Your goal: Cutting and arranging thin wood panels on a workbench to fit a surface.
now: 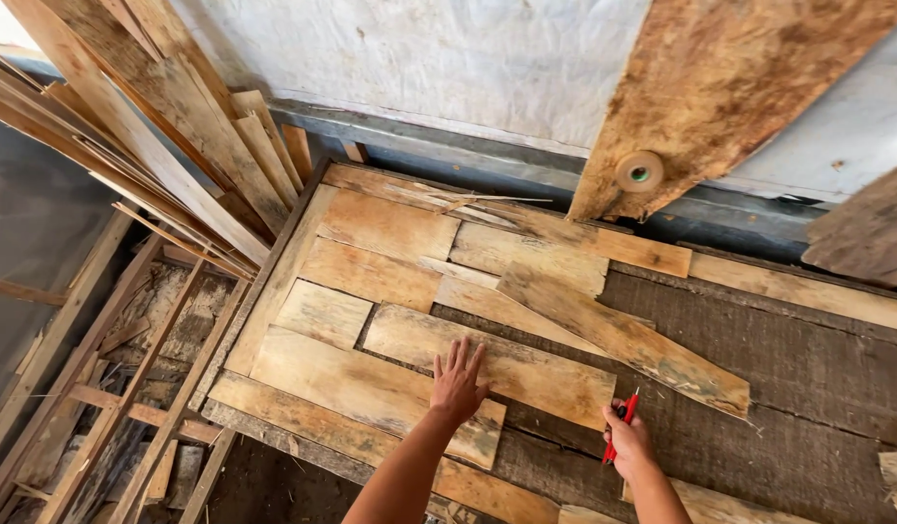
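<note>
The left hand (457, 380) lies flat, fingers spread, palm down on a pale wooden board (487, 364); nothing is grasped. The right hand (627, 437) is clenched around a red pencil (620, 427), held near upright with its tip just beside the right end of that same board. Both forearms enter from the bottom edge.

The board under the left hand rests on a dark worktable (798, 388), among other flat veneer pieces (371, 262) laid edge to edge across the left half of the surface. A longer, stained tapered plank (628, 340) lies diagonally over these pieces, running toward the right, its near end well apart from the pencil.

Left of the table, thin wooden strips (99, 408) lie crossed on the floor. Beyond them, long slats (157, 136) lean against the corner.

At the far side, a pale wall sheet (448, 58) stands behind the table. A large stained board (720, 87) leans on it, bearing a round disc (640, 173) with a green centre.
</note>
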